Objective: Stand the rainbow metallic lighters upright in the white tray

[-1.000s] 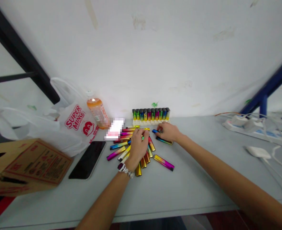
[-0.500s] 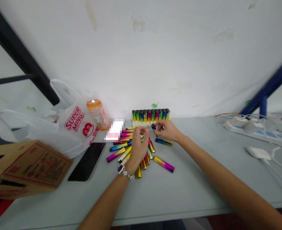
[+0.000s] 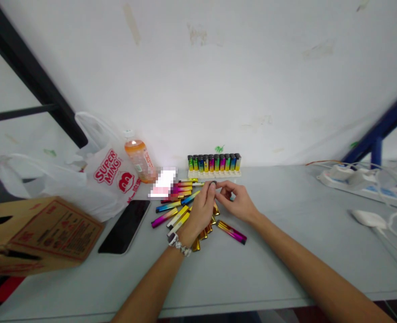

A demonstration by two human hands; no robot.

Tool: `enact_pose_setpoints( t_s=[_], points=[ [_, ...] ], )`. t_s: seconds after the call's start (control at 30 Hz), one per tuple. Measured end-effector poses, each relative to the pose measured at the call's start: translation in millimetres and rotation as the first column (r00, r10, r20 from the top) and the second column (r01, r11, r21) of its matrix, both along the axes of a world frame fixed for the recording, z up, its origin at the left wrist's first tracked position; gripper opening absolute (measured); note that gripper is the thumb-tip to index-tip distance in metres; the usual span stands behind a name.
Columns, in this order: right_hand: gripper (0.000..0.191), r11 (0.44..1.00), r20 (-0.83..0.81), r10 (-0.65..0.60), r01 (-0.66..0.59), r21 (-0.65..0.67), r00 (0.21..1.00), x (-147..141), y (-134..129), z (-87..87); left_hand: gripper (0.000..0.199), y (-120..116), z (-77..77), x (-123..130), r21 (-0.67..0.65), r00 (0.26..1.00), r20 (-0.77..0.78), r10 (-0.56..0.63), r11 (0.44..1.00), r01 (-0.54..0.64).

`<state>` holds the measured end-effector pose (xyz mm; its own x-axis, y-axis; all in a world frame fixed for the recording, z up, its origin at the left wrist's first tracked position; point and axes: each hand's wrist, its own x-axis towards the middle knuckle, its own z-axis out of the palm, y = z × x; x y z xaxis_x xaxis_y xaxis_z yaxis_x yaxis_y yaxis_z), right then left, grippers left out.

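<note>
My left hand [image 3: 200, 213] is closed above the pile of loose lighters, with a silver bracelet watch [image 3: 179, 244] on its wrist. Between its thumb and fingers shows the dark end of a lighter [image 3: 213, 183]; the rest of it is hidden. Fingertips of my right hand [image 3: 239, 202] are bent in against that same end. A bluish bit of another lighter [image 3: 232, 196] shows through the gap in my right hand. Beneath and around my left hand lie several shiny lighters [image 3: 165, 217], and one gold and purple lighter [image 3: 232, 232] lies apart on the right.
Behind my hands, lighters stand upright in rows in a white rack [image 3: 215, 174] by the wall. To the left are a phone [image 3: 124, 228], an orange drink bottle [image 3: 139, 159], a plastic bag [image 3: 97, 193] and a cardboard box [image 3: 46, 237]. A power strip [image 3: 363, 188] and white charger [image 3: 368, 219] lie right.
My right hand has moved slightly down and in to meet my left hand, bringing the dark lighter end between them. The blue and gold lighter on the right is now mostly covered.
</note>
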<state>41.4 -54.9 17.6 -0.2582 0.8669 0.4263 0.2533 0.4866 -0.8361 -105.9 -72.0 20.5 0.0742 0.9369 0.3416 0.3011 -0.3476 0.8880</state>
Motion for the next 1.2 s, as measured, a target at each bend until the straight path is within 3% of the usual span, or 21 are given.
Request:
enact_pose_setpoints(
  t_s=[0.13, 0.33, 0.67, 1.03, 1.2],
  points=[
    [0.021, 0.998, 0.005, -0.032, 0.032, 0.051, 0.999, 6.1, -0.7, 2.2, 0.041, -1.7, 2.5, -1.5, -0.029, 0.995, 0.049, 0.083, 0.996, -0.081],
    [0.026, 0.995, 0.020, -0.101, 0.101, 0.018, 0.995, 6.4, 2.1, -2.1, 0.052, -0.8, 0.0, -2.1, -0.044, 0.982, -0.077, 0.174, 0.983, -0.178],
    [0.027, 0.996, 0.061, -0.084, 0.084, -0.005, 0.995, 3.7, 1.3, -6.3, 0.034, 1.8, 0.1, -1.1, -0.029, 0.975, -0.153, 0.160, 0.986, -0.166],
    [0.029, 0.997, 0.061, -0.083, 0.083, -0.006, 0.995, 3.5, 1.4, -5.6, 0.055, -4.3, 1.1, -2.0, -0.037, 0.984, -0.102, 0.150, 0.987, -0.154],
    [0.028, 0.996, 0.069, -0.083, 0.083, -0.007, 0.994, 3.3, 1.5, -5.3, 0.054, -4.5, 1.8, -1.3, -0.046, 0.979, -0.125, 0.163, 0.984, -0.170]
  ],
)
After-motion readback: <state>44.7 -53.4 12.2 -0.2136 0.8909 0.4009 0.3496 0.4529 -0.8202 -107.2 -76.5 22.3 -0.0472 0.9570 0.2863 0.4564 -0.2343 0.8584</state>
